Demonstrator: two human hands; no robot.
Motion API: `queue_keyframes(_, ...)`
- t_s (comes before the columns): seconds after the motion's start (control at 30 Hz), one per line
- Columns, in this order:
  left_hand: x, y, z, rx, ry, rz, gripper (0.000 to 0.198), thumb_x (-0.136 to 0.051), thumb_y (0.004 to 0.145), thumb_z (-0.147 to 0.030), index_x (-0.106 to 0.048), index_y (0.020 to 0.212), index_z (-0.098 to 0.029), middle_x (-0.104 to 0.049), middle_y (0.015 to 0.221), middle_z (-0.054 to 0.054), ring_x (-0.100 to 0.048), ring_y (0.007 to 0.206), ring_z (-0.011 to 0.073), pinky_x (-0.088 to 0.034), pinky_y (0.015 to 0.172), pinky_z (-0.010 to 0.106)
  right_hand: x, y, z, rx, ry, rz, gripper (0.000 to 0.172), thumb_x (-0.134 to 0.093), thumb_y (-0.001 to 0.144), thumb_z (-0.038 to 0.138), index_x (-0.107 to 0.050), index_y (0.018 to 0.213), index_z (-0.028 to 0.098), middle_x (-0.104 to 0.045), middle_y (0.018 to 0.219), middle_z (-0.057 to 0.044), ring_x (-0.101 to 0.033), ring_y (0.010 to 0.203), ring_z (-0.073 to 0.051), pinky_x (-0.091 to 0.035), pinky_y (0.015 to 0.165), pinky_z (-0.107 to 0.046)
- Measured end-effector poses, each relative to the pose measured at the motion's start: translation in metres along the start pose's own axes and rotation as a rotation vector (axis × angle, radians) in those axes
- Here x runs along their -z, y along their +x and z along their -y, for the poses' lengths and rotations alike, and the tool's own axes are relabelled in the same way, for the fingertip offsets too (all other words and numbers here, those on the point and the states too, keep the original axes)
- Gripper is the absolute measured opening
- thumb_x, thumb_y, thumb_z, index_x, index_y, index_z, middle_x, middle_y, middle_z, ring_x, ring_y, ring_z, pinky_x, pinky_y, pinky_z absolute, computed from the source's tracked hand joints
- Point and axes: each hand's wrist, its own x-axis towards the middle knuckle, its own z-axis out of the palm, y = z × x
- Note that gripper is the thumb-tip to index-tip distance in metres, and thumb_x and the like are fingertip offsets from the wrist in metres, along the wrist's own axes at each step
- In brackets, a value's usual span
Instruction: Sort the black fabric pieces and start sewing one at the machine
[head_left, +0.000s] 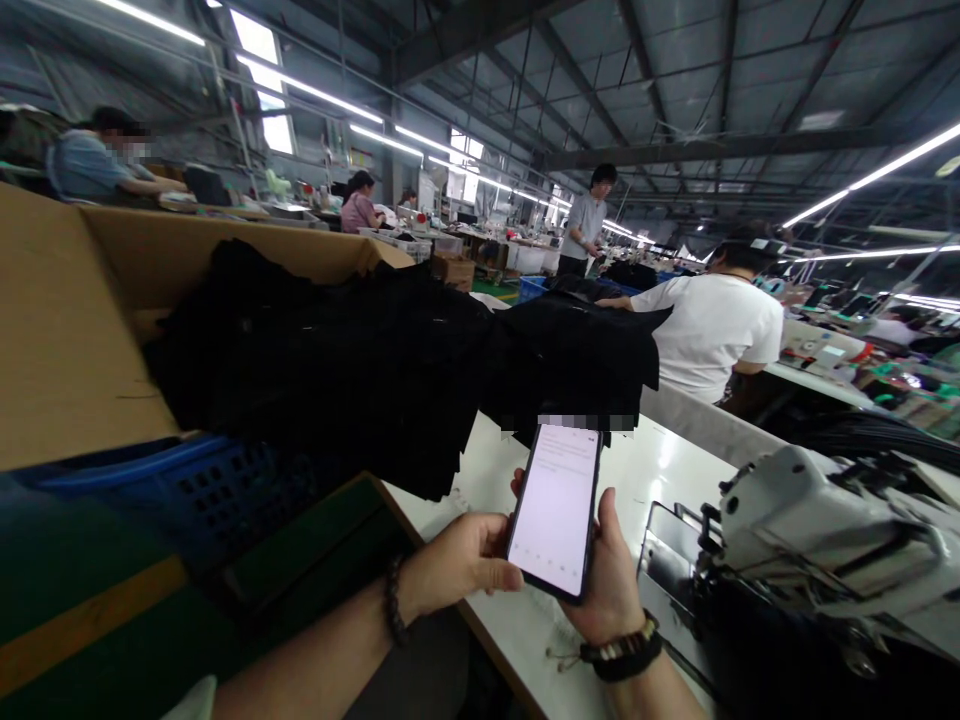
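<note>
Item, nearest: a smartphone (556, 510) with a lit, pale screen, held upright over the near edge of a white worktable (660, 470). The right hand (611, 585) cradles it from behind and below, fingers wrapped around the case, a dark beaded bracelet (622, 655) on that wrist. The left hand (457, 565) comes in from the left, loosely curled, its thumb resting on the lower left corner of the phone; a dark bead bracelet (393, 600) circles this wrist too. Item, to the right of the hands: a white industrial sewing machine (817, 530), its head lying close beside the phone hand, with a metal plate below it. Item, to the left: a blue plastic crate (217, 490) with a perforated wall, set beside a green floor with a yellow stripe. Item, behind the phone: a heap of black fabric pieces (390, 370), spilling from the table edge across to a large brown cardboard box (67, 340), which rises at the far left. Item, farther back on the right: a seated person in a white T-shirt (712, 335), back turned, at the next table. Item, middle distance: a standing person in a grey shirt (589, 220) and a seated person in a pink top (358, 205) among further workstations. Item, far left: another seated person in a blue shirt (90, 165). Item, overhead: rows of fluorescent tube lights (315, 95) under a steel-framed roof.
</note>
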Motion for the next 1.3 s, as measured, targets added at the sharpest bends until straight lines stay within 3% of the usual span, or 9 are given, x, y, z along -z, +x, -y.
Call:
queue_keyframes(0.1, -0.003, 0.008, 0.004, -0.006, -0.082, 0.078, 0.062, -0.081, 0.045, -0.041, -0.054, 0.092, -0.011, -0.056, 0.074, 0.0, -0.048, 0.059, 0.0081, -0.036, 0.05, 0.018, 0.003, 0.004, 0.001, -0.005, -0.075, -0.027, 0.068, -0.034, 0.075, 0.071, -0.06, 0.106, 0.016, -0.062, 0.105, -0.012, -0.054, 0.102, -0.029, -0.043, 0.083, -0.043)
queue_keyframes(0.27, -0.003, 0.016, 0.013, -0.08, -0.139, 0.008, 0.059, -0.08, 0.051, -0.038, -0.052, 0.095, -0.011, -0.058, 0.08, 0.003, -0.054, 0.066, 0.0123, -0.043, 0.057, 0.022, 0.004, 0.006, 0.01, 0.053, -0.216, -0.201, 0.065, -0.039, 0.072, 0.071, -0.057, 0.106, 0.018, -0.062, 0.105, -0.01, -0.055, 0.1, -0.028, -0.045, 0.081, -0.042)
queue_keyframes(0.37, -0.002, 0.018, 0.015, -0.157, -0.147, -0.078, 0.054, -0.079, 0.054, -0.032, -0.052, 0.096, -0.012, -0.06, 0.089, 0.007, -0.056, 0.085, 0.0197, -0.044, 0.077, 0.031, 0.004, 0.004, 0.014, 0.121, -0.433, -0.15, 0.051, -0.06, 0.072, 0.049, -0.049, 0.114, 0.022, -0.058, 0.112, -0.008, -0.054, 0.101, -0.025, -0.043, 0.084, -0.04)
queue_keyframes(0.47, 0.0, 0.019, 0.017, -0.158, -0.097, -0.136, 0.051, -0.077, 0.057, -0.028, -0.052, 0.099, -0.012, -0.06, 0.095, 0.009, -0.056, 0.092, 0.0235, -0.042, 0.083, 0.035, 0.007, 0.0, 0.015, 0.155, -0.68, -0.057, 0.061, -0.07, 0.065, 0.024, -0.042, 0.119, 0.025, -0.057, 0.112, -0.004, -0.052, 0.103, -0.022, -0.041, 0.089, -0.037)
queue_keyframes(0.6, 0.0, 0.019, 0.019, -0.13, 0.005, -0.169, 0.05, -0.074, 0.059, -0.022, -0.052, 0.103, -0.013, -0.061, 0.095, 0.008, -0.056, 0.09, 0.0237, -0.043, 0.08, 0.036, 0.011, -0.002, 0.016, 0.129, -0.784, -0.027, 0.071, -0.069, 0.061, 0.013, -0.037, 0.122, 0.028, -0.057, 0.109, 0.001, -0.053, 0.1, -0.017, -0.041, 0.088, -0.032)
queue_keyframes(0.7, 0.0, 0.018, 0.02, -0.124, 0.025, -0.177, 0.047, -0.072, 0.059, -0.017, -0.052, 0.101, -0.012, -0.061, 0.094, 0.007, -0.057, 0.087, 0.023, -0.044, 0.078, 0.035, 0.011, -0.002, 0.018, 0.111, -0.765, -0.029, 0.068, -0.068, 0.063, 0.016, -0.036, 0.122, 0.029, -0.058, 0.107, 0.0, -0.054, 0.098, -0.017, -0.042, 0.086, -0.031)
queue_keyframes(0.9, -0.004, 0.017, 0.019, -0.095, 0.114, -0.186, 0.047, -0.068, 0.059, -0.01, -0.052, 0.103, -0.013, -0.061, 0.095, 0.006, -0.057, 0.088, 0.0214, -0.045, 0.077, 0.032, 0.012, 0.0, 0.021, 0.175, -0.756, -0.171, 0.037, -0.064, 0.071, 0.037, -0.052, 0.103, 0.022, -0.062, 0.097, -0.004, -0.057, 0.089, -0.02, -0.044, 0.08, -0.035)
queue_keyframes(1.07, -0.007, 0.014, 0.019, -0.044, 0.321, -0.144, 0.04, -0.069, 0.06, -0.015, -0.055, 0.097, -0.014, -0.062, 0.087, 0.003, -0.057, 0.08, 0.0195, -0.045, 0.069, 0.027, 0.013, 0.001, 0.023, 0.29, -0.702, -0.315, 0.036, -0.066, 0.069, 0.04, -0.057, 0.097, 0.02, -0.062, 0.1, -0.005, -0.056, 0.094, -0.023, -0.043, 0.085, -0.038)
queue_keyframes(1.3, -0.005, 0.013, 0.021, -0.076, 0.412, -0.126, 0.042, -0.069, 0.06, -0.017, -0.056, 0.1, -0.014, -0.062, 0.087, 0.003, -0.057, 0.079, 0.0198, -0.044, 0.069, 0.026, 0.01, 0.0, 0.024, 0.304, -0.63, -0.309, 0.035, -0.067, 0.068, 0.036, -0.058, 0.096, 0.019, -0.062, 0.101, -0.006, -0.054, 0.099, -0.024, -0.039, 0.09, -0.04)
